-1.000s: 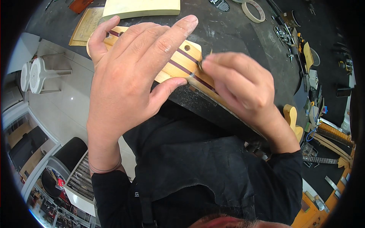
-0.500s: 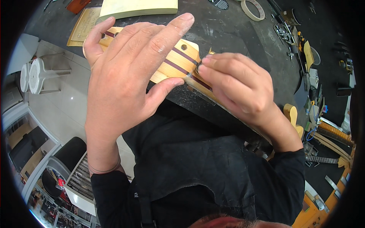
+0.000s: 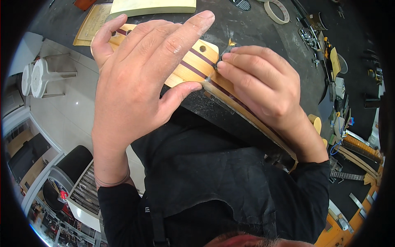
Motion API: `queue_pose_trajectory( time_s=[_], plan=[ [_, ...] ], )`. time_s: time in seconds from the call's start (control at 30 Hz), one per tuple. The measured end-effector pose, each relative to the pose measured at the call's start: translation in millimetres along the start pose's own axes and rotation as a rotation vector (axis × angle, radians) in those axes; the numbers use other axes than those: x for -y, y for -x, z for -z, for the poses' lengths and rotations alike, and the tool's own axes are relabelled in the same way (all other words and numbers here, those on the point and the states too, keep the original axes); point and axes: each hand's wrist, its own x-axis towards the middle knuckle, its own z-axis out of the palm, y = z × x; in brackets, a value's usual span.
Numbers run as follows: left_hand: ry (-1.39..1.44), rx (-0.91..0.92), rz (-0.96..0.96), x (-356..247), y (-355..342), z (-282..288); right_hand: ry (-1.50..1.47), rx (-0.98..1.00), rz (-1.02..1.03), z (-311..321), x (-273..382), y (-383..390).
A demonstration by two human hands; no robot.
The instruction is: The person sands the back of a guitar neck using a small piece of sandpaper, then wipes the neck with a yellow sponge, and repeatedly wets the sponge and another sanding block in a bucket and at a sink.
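My left hand (image 3: 138, 82) spans a pale wooden neck's headstock (image 3: 196, 61) with dark stripes and holes, gripping it with the thumb along the near edge and fingers over the top. The neck's shaft (image 3: 230, 99) runs toward the lower right along the bench edge. My right hand (image 3: 261, 84) is closed at the joint of headstock and shaft, fingertips pinched on a small dark item, mostly hidden, with a brass-coloured bit (image 3: 231, 43) showing just above.
On the dark workbench (image 3: 271, 49) lie a pale block (image 3: 152, 7), a yellowish board (image 3: 84, 35), a tape roll (image 3: 276, 11) and several tools along the right. White stools (image 3: 41, 78) stand at left; a metal-slotted drawer unit (image 3: 84, 189) is lower left.
My right hand has shifted slightly, its fingertips higher, and more of the brass-coloured bit and the neck's shaft shows. My left hand stays on the headstock with little movement.
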Motion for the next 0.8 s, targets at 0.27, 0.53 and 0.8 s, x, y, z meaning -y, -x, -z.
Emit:
queue_pose_trajectory(
  time_s=[0.27, 0.53, 0.8],
  plan=[
    [0.018, -0.054, -0.026, -3.6, -2.2, 0.8, -0.004, 0.000, 0.052, -2.3, 2.2, -0.8],
    [0.025, -0.034, -0.025, -2.2, -3.5, -1.2, -0.067, 0.077, 0.043, 5.5, 13.6, 2.7],
    [0.038, -0.072, -0.044, -2.7, -1.9, -5.1, -0.002, 0.037, 0.101, 5.1, 16.9, 15.6]
  ],
)
